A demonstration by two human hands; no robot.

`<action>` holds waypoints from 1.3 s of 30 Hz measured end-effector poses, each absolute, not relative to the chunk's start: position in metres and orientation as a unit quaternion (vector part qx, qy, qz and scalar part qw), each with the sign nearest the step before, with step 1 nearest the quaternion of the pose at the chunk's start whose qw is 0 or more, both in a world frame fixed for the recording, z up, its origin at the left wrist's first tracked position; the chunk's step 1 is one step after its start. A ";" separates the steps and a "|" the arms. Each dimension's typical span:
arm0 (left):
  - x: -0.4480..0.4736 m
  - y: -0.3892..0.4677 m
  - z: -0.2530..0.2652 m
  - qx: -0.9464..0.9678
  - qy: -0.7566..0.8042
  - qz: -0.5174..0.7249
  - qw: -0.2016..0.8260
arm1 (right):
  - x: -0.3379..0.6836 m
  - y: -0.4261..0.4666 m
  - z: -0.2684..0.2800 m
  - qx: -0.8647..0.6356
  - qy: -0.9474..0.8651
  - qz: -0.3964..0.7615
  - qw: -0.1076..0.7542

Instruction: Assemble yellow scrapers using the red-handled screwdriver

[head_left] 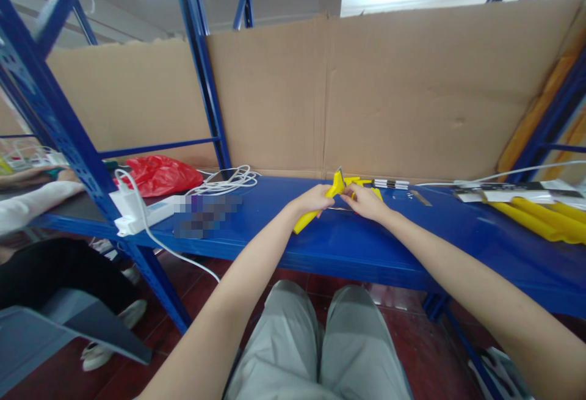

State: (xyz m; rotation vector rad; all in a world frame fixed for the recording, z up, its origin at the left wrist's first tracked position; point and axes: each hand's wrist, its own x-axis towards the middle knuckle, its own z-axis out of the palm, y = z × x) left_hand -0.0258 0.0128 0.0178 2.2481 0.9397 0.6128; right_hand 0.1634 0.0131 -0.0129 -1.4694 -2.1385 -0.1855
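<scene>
My left hand (315, 200) is wrapped round a yellow-handled scraper (306, 221), its handle slanting down to the left. The scraper's angled head points up and shows a thin metal edge at the top. Close beside that head, the fingers of my right hand (365, 201) are pinched together; what they hold is too small to make out. Further yellow pieces (376, 193) lie just behind my right hand, partly hidden by it. A thin metallic strip or rod (341, 209) shows on the table between my hands.
The blue shelf table (274, 247) carries black-and-white packs (390, 184), a flat metal strip (420, 198) and yellow handles (540, 220) at right. A white power strip (149, 215), cable (233, 179) and red bag (162, 174) lie left. Another person's arm (41, 198) is beyond the post.
</scene>
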 end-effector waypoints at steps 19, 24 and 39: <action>-0.022 0.011 0.017 0.865 0.344 0.221 0.291 | 0.161 0.007 -0.009 -0.552 -0.782 -0.109 0.269; -0.022 0.010 0.017 0.864 0.352 0.216 0.288 | 0.160 0.004 -0.006 -0.549 -0.789 -0.116 0.250; -0.028 0.011 0.020 0.830 0.401 0.240 0.305 | 0.166 0.002 0.000 -0.524 -0.815 -0.145 0.203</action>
